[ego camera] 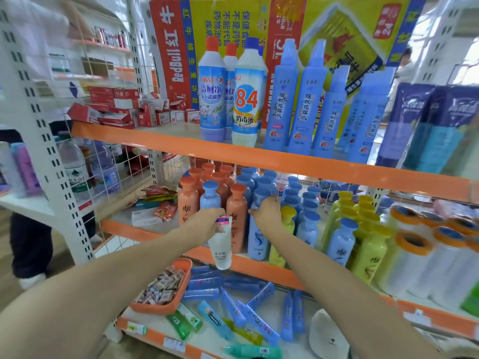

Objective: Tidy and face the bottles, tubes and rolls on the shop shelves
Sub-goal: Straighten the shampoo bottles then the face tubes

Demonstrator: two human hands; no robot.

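Two hands: left (207, 221) holds one white tube (221, 244), right (267, 211) one blue bottle (258, 239).

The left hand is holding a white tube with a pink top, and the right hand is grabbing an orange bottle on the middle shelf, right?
Not quite. In the head view the right hand grips a blue bottle, not an orange one. The left hand does hold the white tube.

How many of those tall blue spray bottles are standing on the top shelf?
4, in a row right of the 84 bottle: first, second, third, fourth. More may hide behind them.
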